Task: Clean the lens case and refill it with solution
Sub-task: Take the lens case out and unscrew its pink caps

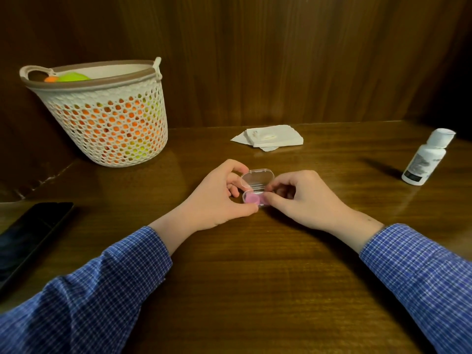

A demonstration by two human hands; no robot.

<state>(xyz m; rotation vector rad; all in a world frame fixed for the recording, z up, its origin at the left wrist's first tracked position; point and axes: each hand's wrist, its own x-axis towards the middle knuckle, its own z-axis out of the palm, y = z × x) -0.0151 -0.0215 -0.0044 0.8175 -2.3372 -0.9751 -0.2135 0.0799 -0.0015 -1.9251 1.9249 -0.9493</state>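
A small clear plastic box lies on the wooden table with its lid hinged up. Inside its base sits a pink lens case. My left hand grips the box from the left, thumb at the front corner and fingers curled by the lid. My right hand pinches the right end of the pink case with thumb and fingers. A white solution bottle with a white cap stands at the far right, apart from both hands. Folded white tissues lie behind the box.
A white perforated basket holding orange and green things stands at the back left. A dark phone or tablet lies at the left edge. A dark wood panel wall closes off the back of the table.
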